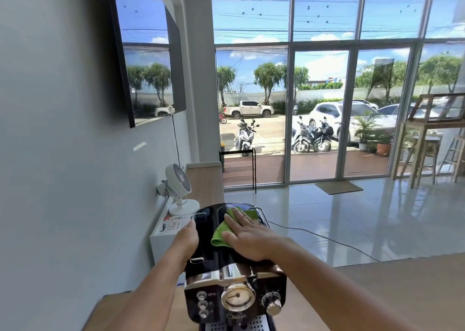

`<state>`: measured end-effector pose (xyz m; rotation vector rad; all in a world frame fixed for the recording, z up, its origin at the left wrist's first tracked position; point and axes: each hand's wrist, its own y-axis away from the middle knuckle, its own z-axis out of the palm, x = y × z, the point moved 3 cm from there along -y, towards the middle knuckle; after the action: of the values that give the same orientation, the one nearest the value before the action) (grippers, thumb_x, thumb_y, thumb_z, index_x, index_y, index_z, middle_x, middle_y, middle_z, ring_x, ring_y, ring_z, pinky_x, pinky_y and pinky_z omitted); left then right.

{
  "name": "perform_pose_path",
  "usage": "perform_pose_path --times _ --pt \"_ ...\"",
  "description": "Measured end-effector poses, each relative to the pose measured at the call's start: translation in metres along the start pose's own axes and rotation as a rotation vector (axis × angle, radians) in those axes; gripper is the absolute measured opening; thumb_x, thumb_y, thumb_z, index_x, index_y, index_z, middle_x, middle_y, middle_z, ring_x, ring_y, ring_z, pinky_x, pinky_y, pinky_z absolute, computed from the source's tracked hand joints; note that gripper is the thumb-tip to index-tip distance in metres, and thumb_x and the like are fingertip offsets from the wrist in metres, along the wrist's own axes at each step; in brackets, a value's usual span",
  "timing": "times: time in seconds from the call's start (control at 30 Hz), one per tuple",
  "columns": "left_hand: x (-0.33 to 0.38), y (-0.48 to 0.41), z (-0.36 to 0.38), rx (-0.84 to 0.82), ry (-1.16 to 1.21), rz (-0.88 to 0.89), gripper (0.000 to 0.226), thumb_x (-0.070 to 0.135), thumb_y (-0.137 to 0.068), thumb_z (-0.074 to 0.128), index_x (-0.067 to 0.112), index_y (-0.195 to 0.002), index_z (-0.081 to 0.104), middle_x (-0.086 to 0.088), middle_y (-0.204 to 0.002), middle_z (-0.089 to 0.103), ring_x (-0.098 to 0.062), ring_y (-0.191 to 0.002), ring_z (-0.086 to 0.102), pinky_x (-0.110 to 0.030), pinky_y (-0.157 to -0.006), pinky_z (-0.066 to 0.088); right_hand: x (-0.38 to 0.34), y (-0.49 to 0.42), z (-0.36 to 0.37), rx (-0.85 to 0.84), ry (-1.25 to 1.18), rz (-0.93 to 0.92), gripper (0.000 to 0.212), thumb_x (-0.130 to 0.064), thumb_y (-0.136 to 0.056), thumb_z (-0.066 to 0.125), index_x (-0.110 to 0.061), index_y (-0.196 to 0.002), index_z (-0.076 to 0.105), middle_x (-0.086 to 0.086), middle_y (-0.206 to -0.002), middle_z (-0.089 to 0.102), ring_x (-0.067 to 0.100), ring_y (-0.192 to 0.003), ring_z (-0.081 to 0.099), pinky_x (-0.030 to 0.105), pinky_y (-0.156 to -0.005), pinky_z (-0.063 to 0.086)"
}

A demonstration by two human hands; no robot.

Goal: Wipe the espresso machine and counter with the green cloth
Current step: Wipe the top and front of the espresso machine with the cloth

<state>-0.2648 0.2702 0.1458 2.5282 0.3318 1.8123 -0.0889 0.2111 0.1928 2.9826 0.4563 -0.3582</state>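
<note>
A black and chrome espresso machine (234,288) stands on a wooden counter (392,293), its gauge and knobs facing me. The green cloth (221,231) lies on the machine's flat black top. My right hand (249,240) lies flat on the cloth with fingers stretched out, pressing it down. My left hand (186,237) rests against the machine's left top edge, steadying it. Part of the cloth is hidden under my right palm.
A white fan (180,192) and a printed booklet (173,224) sit on a white shelf left of the machine, beside the grey wall. A power cable (324,235) runs over the tiled floor to the right. Glass doors, a shoe rack and wooden stools stand further back.
</note>
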Motion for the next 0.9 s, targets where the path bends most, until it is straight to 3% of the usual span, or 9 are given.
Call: perform_pose_path --times 0.17,0.4,0.53,0.67,0.8,0.9 --pt "0.000 -0.005 -0.003 -0.006 -0.011 0.011 0.058 0.043 -0.103 0.020 0.014 -0.153 0.027 -0.009 -0.160 0.025 -0.025 -0.147 0.024 -0.041 -0.120 0.020 -0.009 -0.022 -0.004 0.014 -0.082 0.025 0.064 -0.054 -0.100 0.017 -0.029 -0.156 0.000 -0.006 -0.162 -0.020 0.009 -0.148 -0.018 0.036 -0.118 -0.007" --pt "-0.004 -0.007 0.000 -0.012 0.007 -0.006 0.060 0.042 -0.102 0.019 0.010 -0.151 0.031 -0.012 -0.155 0.034 -0.027 -0.142 0.032 -0.044 -0.118 0.025 -0.005 0.021 0.000 -0.103 -0.025 -0.129 0.054 -0.047 -0.103 0.020 -0.037 -0.155 0.010 -0.019 -0.161 -0.015 0.002 -0.146 -0.017 0.037 -0.119 -0.002" --pt "-0.004 -0.010 0.000 0.024 -0.018 0.017 0.057 0.041 -0.104 0.022 0.010 -0.152 0.030 -0.010 -0.159 0.027 -0.026 -0.146 0.025 -0.038 -0.118 0.022 0.001 -0.011 -0.008 -0.044 -0.099 -0.029 0.055 -0.045 -0.103 0.023 -0.033 -0.156 0.011 -0.011 -0.163 -0.013 0.010 -0.149 -0.010 0.043 -0.120 0.001" --pt "-0.005 -0.011 0.001 0.024 -0.012 0.004 0.058 0.041 -0.104 0.021 0.011 -0.152 0.028 -0.009 -0.159 0.026 -0.025 -0.146 0.024 -0.038 -0.118 0.021 -0.005 -0.039 -0.003 0.013 -0.102 0.058 0.059 -0.042 -0.102 0.022 -0.027 -0.157 0.004 -0.004 -0.163 -0.017 0.012 -0.149 -0.015 0.040 -0.119 -0.003" --pt "-0.008 -0.013 0.002 0.009 0.014 -0.033 0.060 0.044 -0.103 0.022 0.010 -0.152 0.029 -0.011 -0.158 0.029 -0.027 -0.145 0.028 -0.040 -0.118 0.023 -0.008 -0.011 -0.003 -0.105 -0.024 -0.079 0.060 -0.045 -0.103 0.022 -0.027 -0.157 0.001 -0.008 -0.161 -0.023 0.009 -0.146 -0.024 0.042 -0.119 -0.007" --pt "-0.006 -0.012 0.005 -0.022 0.044 -0.046 0.064 0.049 -0.099 0.022 0.012 -0.150 0.032 -0.011 -0.155 0.036 -0.027 -0.141 0.035 -0.045 -0.117 0.027 -0.002 0.024 -0.004 -0.202 0.012 -0.184 0.058 -0.043 -0.105 0.022 -0.028 -0.157 0.001 -0.013 -0.160 -0.022 0.007 -0.145 -0.022 0.033 -0.115 -0.009"
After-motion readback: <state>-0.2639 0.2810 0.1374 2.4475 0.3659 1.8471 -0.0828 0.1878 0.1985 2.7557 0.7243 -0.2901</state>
